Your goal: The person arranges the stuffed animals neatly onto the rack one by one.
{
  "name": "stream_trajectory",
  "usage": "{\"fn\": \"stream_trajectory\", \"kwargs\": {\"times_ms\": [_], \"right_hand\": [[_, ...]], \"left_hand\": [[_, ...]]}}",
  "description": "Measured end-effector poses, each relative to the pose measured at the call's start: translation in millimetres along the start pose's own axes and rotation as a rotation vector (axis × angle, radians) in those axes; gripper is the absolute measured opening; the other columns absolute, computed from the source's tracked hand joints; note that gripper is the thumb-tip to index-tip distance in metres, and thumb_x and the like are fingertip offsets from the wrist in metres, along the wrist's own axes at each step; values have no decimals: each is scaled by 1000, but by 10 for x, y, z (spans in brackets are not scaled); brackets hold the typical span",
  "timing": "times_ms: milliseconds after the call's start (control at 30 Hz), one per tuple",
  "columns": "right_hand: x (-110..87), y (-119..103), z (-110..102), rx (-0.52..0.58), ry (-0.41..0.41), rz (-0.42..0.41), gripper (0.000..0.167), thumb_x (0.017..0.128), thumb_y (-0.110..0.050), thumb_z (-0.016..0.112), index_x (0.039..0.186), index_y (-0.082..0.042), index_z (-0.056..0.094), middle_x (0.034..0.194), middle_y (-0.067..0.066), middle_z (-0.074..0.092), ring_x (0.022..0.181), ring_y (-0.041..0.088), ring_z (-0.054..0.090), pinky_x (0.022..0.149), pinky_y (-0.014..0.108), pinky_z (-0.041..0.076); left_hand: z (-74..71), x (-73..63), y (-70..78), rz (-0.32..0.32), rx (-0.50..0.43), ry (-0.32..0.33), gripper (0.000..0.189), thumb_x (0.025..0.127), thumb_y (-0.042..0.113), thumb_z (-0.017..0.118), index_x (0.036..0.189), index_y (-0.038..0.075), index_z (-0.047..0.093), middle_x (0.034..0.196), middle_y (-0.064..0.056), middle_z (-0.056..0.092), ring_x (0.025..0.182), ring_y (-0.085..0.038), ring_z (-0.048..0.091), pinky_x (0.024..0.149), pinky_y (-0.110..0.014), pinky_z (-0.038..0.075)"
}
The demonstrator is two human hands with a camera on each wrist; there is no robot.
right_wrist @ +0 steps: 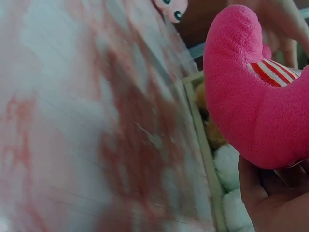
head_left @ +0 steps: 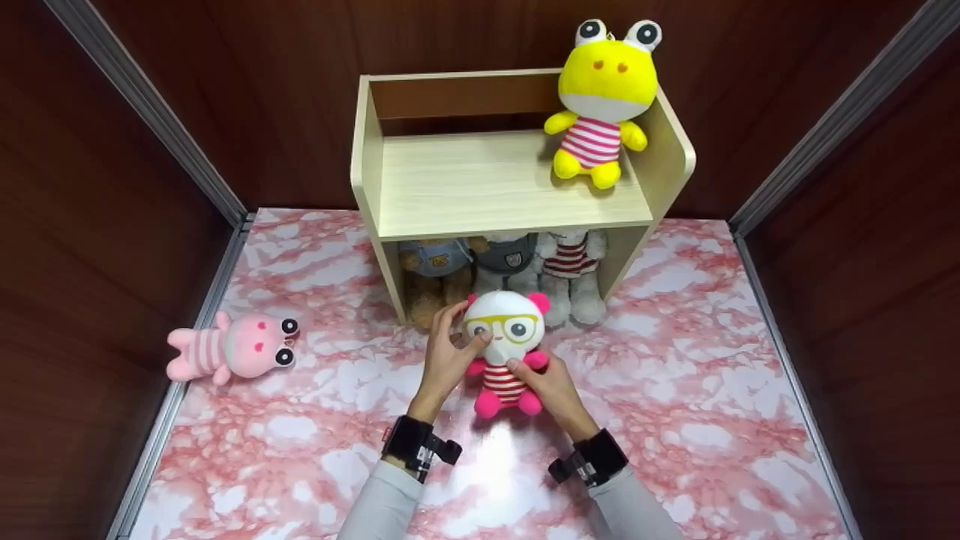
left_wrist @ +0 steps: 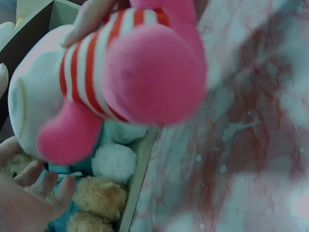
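Note:
A plush panda (head_left: 504,352) with a white head, yellow glasses, pink ears and limbs and a red-striped body is held upright in front of the shelf. My left hand (head_left: 448,360) grips the head from the side, thumb on the face; its fingers (left_wrist: 41,186) show beside the head in the left wrist view. With thumb on the front, my right hand (head_left: 555,386) holds the striped body below one arm. From underneath, the right wrist view shows the pink bottom (right_wrist: 270,121) and the right hand's fingers against it.
A pale wooden shelf (head_left: 510,187) stands at the back. On its upper board sits a yellow plush frog (head_left: 600,105). Plush animals fill the lower compartment: a brown bear (head_left: 439,289), a grey-clothed one (head_left: 508,259) and a striped-shirt one (head_left: 571,270). A pink plush frog (head_left: 236,349) lies at left.

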State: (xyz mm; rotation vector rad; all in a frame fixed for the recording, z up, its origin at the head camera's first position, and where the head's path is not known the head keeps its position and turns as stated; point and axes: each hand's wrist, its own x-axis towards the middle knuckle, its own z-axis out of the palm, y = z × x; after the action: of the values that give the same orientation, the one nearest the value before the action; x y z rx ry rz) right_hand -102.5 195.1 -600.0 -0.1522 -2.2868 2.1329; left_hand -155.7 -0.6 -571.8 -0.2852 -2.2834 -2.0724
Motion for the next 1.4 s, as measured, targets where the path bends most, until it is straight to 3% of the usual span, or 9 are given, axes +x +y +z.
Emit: {"fn": "stream_trajectory", "kwargs": {"times_ms": [133, 267, 367, 500, 667, 967, 1200, 1400], "right_hand": [[30, -64, -48, 26, 23, -10, 18, 93, -15, 79, 99, -1, 69, 90, 6, 71, 86, 18, 64, 81, 27, 52], [59, -137, -65, 72, 39, -5, 23, 94, -17, 78, 104, 0, 67, 92, 7, 71, 85, 18, 65, 80, 27, 53], [81, -184, -63, 111, 58, 10, 29, 94, -16, 78, 111, 2, 65, 95, 7, 71, 88, 17, 66, 82, 26, 54], [95, -232, -62, 121, 82, 13, 24, 93, -15, 78, 105, 1, 64, 91, 6, 70, 84, 16, 65, 79, 26, 53], [116, -272, -67, 117, 77, -17, 24, 94, -17, 77, 105, 0, 65, 92, 7, 70, 85, 17, 66, 80, 26, 54], [153, -334, -58, 142, 30, -70, 36, 96, -11, 74, 127, 2, 62, 107, 11, 73, 98, 20, 69, 89, 29, 55], [166, -359, -29, 85, 36, -114, 23, 94, -8, 76, 111, 1, 64, 93, 6, 69, 85, 16, 66, 77, 26, 54], [167, -387, -56, 34, 35, -87, 23, 92, -14, 80, 106, -1, 66, 91, 7, 70, 78, 14, 66, 70, 25, 55]], "left_hand": [[-22, -40, -39, -28, -86, -60, 69, 92, 16, 79, 151, 3, 46, 149, -22, 40, 133, -42, 50, 108, -56, 47], [-45, -78, -76, -50, -87, -116, 73, 91, 17, 79, 153, 2, 42, 153, -23, 39, 142, -44, 42, 112, -54, 43], [-53, -102, -104, -60, -90, -166, 75, 91, 24, 80, 152, 2, 43, 154, -21, 42, 144, -40, 43, 113, -46, 44], [-27, -125, -139, -91, -125, -227, 71, 90, 24, 81, 149, 1, 47, 147, -21, 53, 135, -34, 54, 111, -41, 46], [9, -157, -151, -133, -66, -263, 60, 89, 24, 81, 140, 2, 57, 126, -14, 68, 116, -26, 66, 102, -39, 52], [57, -152, -26, -134, -63, -247, 48, 90, 10, 79, 132, -5, 62, 117, -16, 72, 108, -25, 69, 97, -40, 55], [79, -149, 15, -102, -9, -150, 44, 90, 12, 81, 129, -2, 67, 114, -14, 73, 104, -23, 69, 92, -32, 55], [90, -110, -15, -51, -4, -102, 46, 88, 21, 84, 129, 6, 69, 116, -9, 74, 106, -21, 69, 94, -34, 55]]}}
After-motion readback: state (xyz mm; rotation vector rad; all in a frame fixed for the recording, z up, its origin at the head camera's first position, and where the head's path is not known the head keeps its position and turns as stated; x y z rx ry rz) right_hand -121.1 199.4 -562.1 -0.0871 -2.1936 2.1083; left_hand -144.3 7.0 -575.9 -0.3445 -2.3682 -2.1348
